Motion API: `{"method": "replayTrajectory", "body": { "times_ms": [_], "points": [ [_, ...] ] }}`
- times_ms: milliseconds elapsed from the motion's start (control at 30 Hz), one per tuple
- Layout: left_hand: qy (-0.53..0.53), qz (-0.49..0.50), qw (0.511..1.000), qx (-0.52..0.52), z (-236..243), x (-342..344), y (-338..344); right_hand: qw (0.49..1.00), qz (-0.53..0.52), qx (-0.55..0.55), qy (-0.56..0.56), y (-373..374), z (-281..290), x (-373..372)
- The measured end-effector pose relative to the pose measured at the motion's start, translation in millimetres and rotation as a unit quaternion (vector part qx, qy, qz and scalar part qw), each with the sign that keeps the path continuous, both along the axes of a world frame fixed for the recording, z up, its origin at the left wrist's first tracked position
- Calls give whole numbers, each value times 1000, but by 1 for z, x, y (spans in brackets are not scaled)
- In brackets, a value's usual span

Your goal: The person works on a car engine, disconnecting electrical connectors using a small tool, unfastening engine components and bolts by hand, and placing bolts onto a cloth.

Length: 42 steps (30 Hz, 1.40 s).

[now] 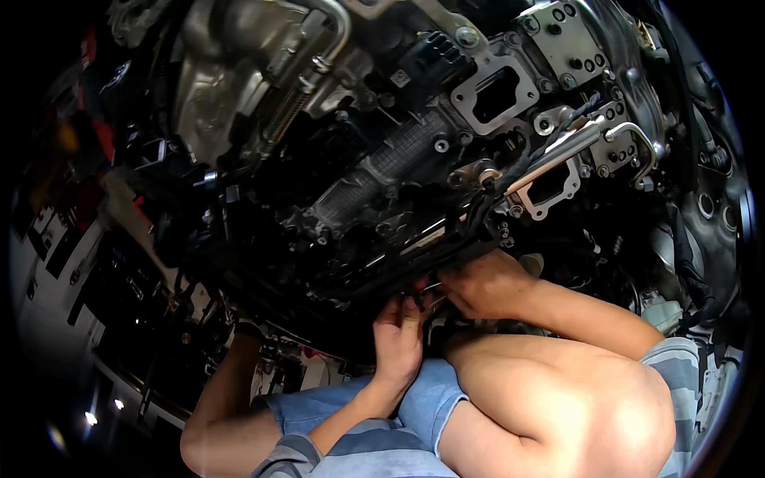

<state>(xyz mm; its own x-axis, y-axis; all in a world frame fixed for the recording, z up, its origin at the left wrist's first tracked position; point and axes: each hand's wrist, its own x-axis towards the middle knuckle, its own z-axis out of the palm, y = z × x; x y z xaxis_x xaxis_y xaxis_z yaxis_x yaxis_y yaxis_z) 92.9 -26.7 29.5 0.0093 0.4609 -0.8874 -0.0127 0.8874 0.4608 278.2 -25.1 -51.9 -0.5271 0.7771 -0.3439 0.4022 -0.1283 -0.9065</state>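
My left hand [397, 338] is raised below a black wiring harness [430, 263] on the engine. Its thumb and fingers pinch a small dark piece too shadowed to name. Close beside it, my right hand [490, 285] reaches in from the right with curled fingers near the same spot. The right fingertips are partly hidden in shadow, and what they hold cannot be made out. Just above both hands, the harness runs along a long metal fuel rail [550, 159]. A metal flange with a rectangular port [550, 190] lies above the right hand.
The engine's ribbed black cover [382, 171] fills the middle, with another rectangular-port flange [494, 95] above. A braided hose with metal pipe [287, 111] is at upper left. My bare knee [590, 398] and blue shorts [434, 390] sit close under my hands.
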Motion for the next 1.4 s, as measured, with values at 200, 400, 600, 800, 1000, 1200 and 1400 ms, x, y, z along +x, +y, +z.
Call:
{"method": "replayTrajectory", "body": {
  "times_ms": [200,400,600,800,1000,1200,1400],
  "points": [
    [-23,-48,998,-25,-6,-18,0,981,54,-185,-2,30,49,50],
    [-20,-73,996,39,-14,-17,-7,942,79,-313,89,57,60,75],
    [36,-152,987,-35,-9,-22,0,975,88,-199,41,90,75,62],
    [19,-116,992,33,-10,-13,3,979,148,-139,-1,101,76,49],
    [40,-134,990,-18,-6,-13,6,972,187,-142,-19,111,79,40],
    [56,-208,976,25,-6,-13,-9,955,272,-112,-35,108,92,19],
    [-7,-8,999,-45,-17,-22,-34,957,229,-133,-120,112,105,41]
  ]
}}
